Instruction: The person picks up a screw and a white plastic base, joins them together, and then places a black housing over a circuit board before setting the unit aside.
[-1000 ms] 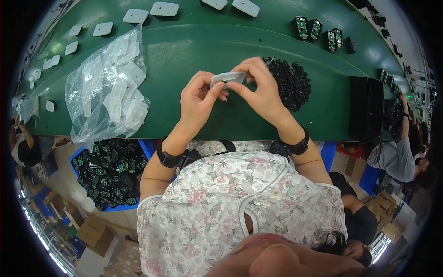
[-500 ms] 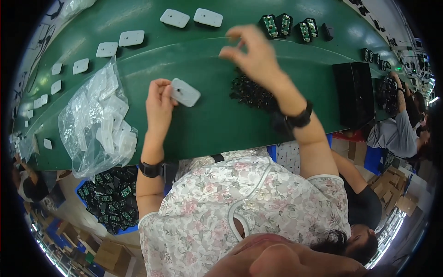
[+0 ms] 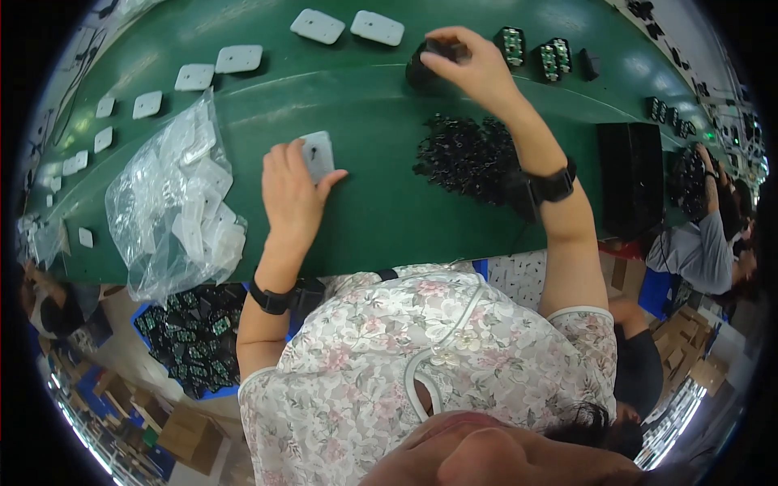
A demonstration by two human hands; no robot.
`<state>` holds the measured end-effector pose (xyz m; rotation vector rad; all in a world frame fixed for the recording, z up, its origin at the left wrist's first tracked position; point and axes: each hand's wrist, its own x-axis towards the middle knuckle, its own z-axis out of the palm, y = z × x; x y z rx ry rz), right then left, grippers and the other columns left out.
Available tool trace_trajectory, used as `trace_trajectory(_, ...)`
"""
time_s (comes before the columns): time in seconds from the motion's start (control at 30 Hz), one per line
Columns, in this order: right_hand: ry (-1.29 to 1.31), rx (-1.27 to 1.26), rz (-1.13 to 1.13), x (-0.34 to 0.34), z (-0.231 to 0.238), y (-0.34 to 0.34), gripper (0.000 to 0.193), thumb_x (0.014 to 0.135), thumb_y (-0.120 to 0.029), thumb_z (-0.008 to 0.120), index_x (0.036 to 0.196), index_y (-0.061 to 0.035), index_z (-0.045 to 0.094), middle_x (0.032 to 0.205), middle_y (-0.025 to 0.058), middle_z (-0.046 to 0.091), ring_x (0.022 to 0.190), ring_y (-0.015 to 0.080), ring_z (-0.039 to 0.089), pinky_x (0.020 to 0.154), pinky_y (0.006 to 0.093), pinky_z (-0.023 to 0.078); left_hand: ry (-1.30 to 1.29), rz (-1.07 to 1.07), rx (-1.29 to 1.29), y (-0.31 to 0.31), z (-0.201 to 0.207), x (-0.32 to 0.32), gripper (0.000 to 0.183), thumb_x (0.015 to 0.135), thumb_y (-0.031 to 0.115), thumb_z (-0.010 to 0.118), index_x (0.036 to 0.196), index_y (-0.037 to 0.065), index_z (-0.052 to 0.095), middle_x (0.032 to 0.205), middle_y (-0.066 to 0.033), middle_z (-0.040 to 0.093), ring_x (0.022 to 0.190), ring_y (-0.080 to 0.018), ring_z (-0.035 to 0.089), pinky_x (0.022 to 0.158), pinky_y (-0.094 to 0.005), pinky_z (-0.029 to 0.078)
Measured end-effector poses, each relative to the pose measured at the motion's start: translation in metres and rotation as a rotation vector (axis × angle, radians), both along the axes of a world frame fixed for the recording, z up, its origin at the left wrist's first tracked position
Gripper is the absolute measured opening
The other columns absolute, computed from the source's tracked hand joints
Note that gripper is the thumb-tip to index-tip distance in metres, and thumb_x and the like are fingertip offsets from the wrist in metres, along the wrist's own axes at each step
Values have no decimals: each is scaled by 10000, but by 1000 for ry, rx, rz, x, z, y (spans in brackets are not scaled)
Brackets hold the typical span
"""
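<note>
At the green workbench (image 3: 381,231), my left hand (image 3: 292,198) grips a single white plate (image 3: 320,151) — fingers at its left edge, thumb by its lower right corner. My right hand (image 3: 480,71) is stretched beyond a heap of small black parts (image 3: 463,158), thumb and fingers closed on a dark casing (image 3: 419,74). Circuit boards (image 3: 512,46) in black shells stand just right of that hand; a clear plastic bag (image 3: 147,274) full of white pieces (image 3: 212,178) lies left of the plate.

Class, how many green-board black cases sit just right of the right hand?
3: one case nearest the right hand, then a close pair farther right, left of a dark piece. The hand may hide more.
</note>
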<state>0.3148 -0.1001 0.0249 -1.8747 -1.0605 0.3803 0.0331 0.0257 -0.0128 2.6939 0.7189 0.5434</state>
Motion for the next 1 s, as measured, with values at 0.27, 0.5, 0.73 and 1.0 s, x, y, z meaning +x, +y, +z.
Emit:
trace_trajectory(0.27,-343,-247,11,-35,9,-13,416,779,-143,712,1170,-70,589,1060,89,644,966,238,616,872,327,473,-165,-183,-128,-1,-11,2,558,723,0,668,1245,53,481,1144,-119,560,1081,-311,513,884,-421,399)
trace_trajectory(0.5,-263,40,402,-98,-1,14,362,772,-60,703,1124,-43,625,1126,116,637,1051,280,590,913,354,469,-341,-196,-330,5,-16,-11,619,737,-100,569,1325,65,467,1281,-137,533,1170,-305,512,963,-387,399)
trace_trajectory(0.73,-216,4,426,-115,-24,10,368,760,-45,701,1118,-33,620,1121,118,632,1034,289,590,889,356,482,-200,-244,-199,5,-21,-15,546,771,-90,467,1277,99,548,1339,-51,532,1214,-258,509,981,-381,391)
trace_trajectory(1.0,-376,47,359,-130,-26,0,354,759,-25,692,1105,-33,618,1116,111,634,1017,285,597,871,354,489,-156,-266,-129,5,-14,-18,578,752,-101,472,1272,134,564,1346,-26,530,1221,-230,511,965,-366,400)
